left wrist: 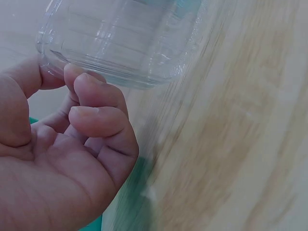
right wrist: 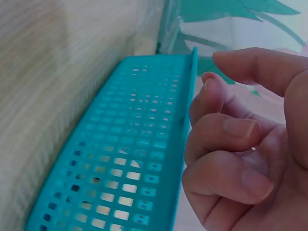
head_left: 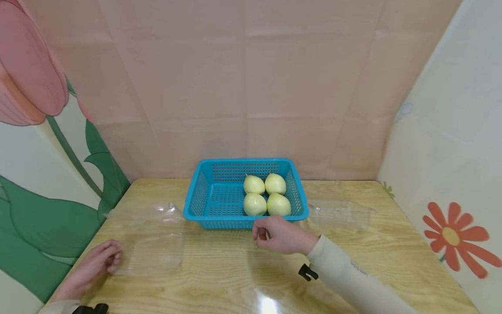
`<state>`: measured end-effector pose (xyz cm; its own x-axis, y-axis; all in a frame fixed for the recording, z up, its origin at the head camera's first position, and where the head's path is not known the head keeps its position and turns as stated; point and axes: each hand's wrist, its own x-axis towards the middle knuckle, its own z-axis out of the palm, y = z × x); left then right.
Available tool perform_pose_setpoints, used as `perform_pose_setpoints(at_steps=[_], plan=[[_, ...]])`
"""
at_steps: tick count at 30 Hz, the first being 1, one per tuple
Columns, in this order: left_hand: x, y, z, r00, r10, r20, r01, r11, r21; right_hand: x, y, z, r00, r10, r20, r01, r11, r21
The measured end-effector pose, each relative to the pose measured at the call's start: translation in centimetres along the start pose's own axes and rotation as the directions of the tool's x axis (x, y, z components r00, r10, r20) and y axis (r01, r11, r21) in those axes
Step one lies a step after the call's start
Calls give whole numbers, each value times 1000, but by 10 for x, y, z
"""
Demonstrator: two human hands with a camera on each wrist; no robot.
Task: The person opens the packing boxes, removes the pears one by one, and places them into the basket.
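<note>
My left hand (head_left: 100, 264) pinches the near-left edge of a clear plastic container (head_left: 154, 253), which lies with its lid folded back on the table. In the left wrist view, the thumb and fingertips (left wrist: 86, 94) meet at the rim of this container (left wrist: 120, 43). My right hand (head_left: 280, 235) is at the front rim of a blue perforated basket (head_left: 219, 223), its fingers bent and holding nothing. The right wrist view shows the thumb apart from the curled fingers, close beside the basket (right wrist: 144, 120). Several pale yellow-green pears (head_left: 255, 204) sit in the basket's right half.
Another clear plastic piece (head_left: 341, 213) lies to the right of the basket. The wood-grain table (head_left: 219, 279) meets a pink-covered back wall (head_left: 243, 87). Side panels carry a tulip print (head_left: 27, 65) on the left and a red flower (head_left: 451, 235) on the right.
</note>
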<state>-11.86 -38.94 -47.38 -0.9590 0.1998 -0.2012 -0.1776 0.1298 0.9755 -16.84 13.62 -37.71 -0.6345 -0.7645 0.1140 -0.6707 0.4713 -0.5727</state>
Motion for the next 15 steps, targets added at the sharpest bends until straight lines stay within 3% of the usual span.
perform_pose_setpoints(at_steps=[6,10,15], plan=[[8,-1,-6,998,55,-15,-55,998,15,-3,2,11,998,39,57,-39,999,-1],[20,3,-1,991,39,-125,-27,995,94,-4,2,15,993,72,89,-72,997,3],[35,12,9,966,-8,-258,42,991,125,-5,1,20,992,81,93,-82,997,-1]])
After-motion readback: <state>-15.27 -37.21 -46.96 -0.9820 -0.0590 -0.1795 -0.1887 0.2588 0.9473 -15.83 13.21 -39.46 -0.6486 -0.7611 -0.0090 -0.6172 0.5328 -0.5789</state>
